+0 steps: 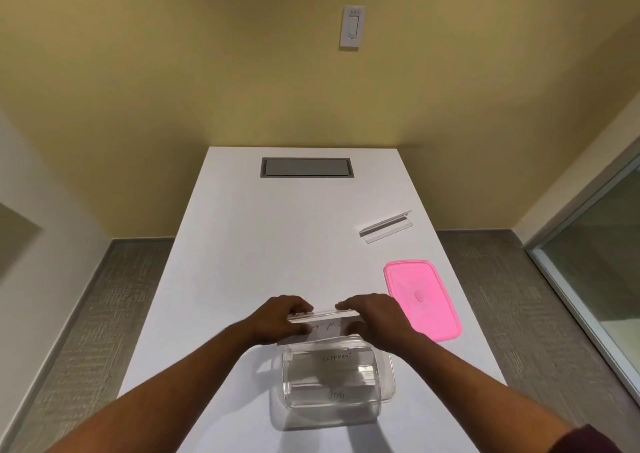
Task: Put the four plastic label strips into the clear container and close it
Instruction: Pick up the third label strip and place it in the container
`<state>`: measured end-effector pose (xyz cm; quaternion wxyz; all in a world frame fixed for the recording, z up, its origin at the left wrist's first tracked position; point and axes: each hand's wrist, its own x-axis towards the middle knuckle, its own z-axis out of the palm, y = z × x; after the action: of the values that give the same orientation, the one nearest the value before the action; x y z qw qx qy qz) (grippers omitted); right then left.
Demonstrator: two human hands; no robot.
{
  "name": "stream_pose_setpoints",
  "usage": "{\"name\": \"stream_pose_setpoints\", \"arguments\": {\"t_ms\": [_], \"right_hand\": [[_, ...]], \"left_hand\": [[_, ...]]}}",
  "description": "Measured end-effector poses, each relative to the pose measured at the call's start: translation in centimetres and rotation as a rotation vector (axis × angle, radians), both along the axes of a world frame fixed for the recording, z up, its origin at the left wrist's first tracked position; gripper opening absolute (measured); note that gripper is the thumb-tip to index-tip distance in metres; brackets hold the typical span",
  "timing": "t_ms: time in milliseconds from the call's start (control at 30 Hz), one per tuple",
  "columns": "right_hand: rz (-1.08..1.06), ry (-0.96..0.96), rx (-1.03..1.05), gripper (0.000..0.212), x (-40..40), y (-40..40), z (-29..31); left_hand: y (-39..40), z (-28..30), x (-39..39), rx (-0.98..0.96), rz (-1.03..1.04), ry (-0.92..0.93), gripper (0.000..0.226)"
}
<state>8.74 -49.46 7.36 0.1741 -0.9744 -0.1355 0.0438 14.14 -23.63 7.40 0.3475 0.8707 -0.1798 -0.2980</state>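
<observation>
Left hand (282,317) is closed on the left end of a strip (320,328), fingers curled over the top edge, thumb underneath. The strip is held level over the far rim of the container (389,380), just above it; can't tell if it touches the rim. Handwriting on the strip's face, partly covered by my hands, not readable.

The container sits on the white table (277,244) near me, open, no lid on it. Two strips lie flat inside: the far one (334,357) reads "ELEPHANT", the near one (334,394) reads "DOG".

Right hand (375,317) is closed on the right end of the held strip, same pinch: fingers on top, thumb below. Both hands are on one strip, fingertips nearly meeting at the middle of the top edge.

Right of that hand the pink lid (420,298) lies flat on the table, just beside the container, not touching it as far as I can see. Farther back on the right, a fourth strip (386,227) lies on the table, angled, well apart from the container and beyond the lid.

Grey hatch (307,167) set into the table at the far end. Light switch (352,27) on the yellow wall above it.
</observation>
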Motion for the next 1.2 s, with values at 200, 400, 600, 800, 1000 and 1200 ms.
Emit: {"name": "stream_pose_setpoints", "arguments": {"t_ms": [200,400,600,800,1000,1200], "right_hand": [[-0.032,0.084,-0.028,0.05,-1.8,0.1,-2.1],[-0.041,0.134,-0.072,0.048,-3.4,0.2,-4.2],[-0.059,0.16,-0.145,0.049,-4.5,0.8,-6.4],[-0.06,0.212,-0.171,0.05,-5.2,1.2,-8.3],[-0.033,0.312,-0.197,0.054,-5.4,0.9,-9.6],[-0.007,0.374,-0.218,0.053,-5.6,1.0,-10.4]], "left_hand": [[0.8,-1.6,-2.1,0.055,-0.01,-0.088,0.045],[0.4,-3.9,-4.8,0.16,-0.036,-0.226,0.049],[-0.5,-6.4,-6.6,0.248,-0.04,-0.274,0.05],[-0.9,-8.2,-6.9,0.354,-0.122,-0.356,0.048],[-1.6,-9.9,-7.6,0.409,-0.268,-0.424,0.043],[-2.3,-10.8,-7.8,0.457,-0.288,-0.405,0.038]]}}
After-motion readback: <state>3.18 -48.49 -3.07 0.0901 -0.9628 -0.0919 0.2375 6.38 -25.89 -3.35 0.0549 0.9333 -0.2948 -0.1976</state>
